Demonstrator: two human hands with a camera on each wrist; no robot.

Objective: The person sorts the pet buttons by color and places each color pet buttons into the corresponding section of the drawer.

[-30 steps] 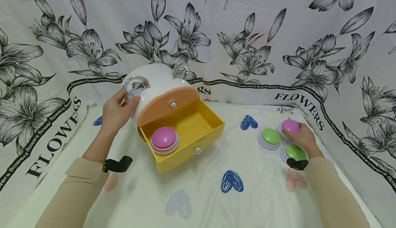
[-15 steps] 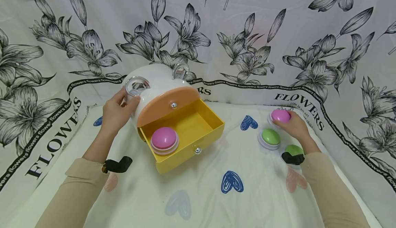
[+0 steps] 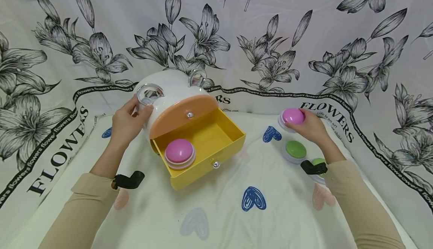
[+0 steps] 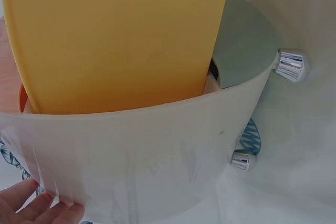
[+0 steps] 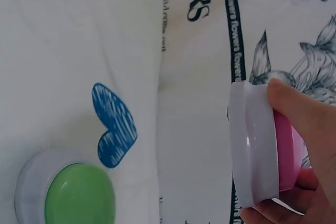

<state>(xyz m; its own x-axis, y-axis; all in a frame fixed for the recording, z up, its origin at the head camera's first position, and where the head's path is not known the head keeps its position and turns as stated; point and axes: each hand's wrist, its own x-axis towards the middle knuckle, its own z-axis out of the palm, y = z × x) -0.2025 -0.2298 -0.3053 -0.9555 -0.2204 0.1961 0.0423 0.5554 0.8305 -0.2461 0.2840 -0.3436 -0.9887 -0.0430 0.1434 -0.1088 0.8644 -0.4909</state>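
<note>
A pink-topped round push button (image 3: 292, 116) with a white base is pinched between my right thumb and fingers; my right hand (image 3: 312, 127) holds it above the cloth. In the right wrist view, this button (image 5: 257, 145) is tilted on its side. My left hand (image 3: 126, 121) grips the left side of a white domed drawer box (image 3: 172, 82), thumb near a silvery ring-shaped ear. The left wrist view shows fingertips (image 4: 73, 214) touching the white shell. From the box a yellow drawer (image 3: 211, 129) is pulled out. Another pink button (image 3: 179, 152) sits in its left end.
Two green-topped buttons lie on the white cloth at right: one green button (image 3: 295, 150) in full view, another green button (image 3: 319, 162) partly behind the wrist strap (image 3: 311, 167). Above the drawer is an orange front (image 3: 184, 115) with a silver knob. A flower-printed curtain (image 3: 216, 35) hangs behind.
My right hand has lifted the pink button from beside the green ones and carried it left and toward the back. The left hand, the box and the drawer have stayed put.
</note>
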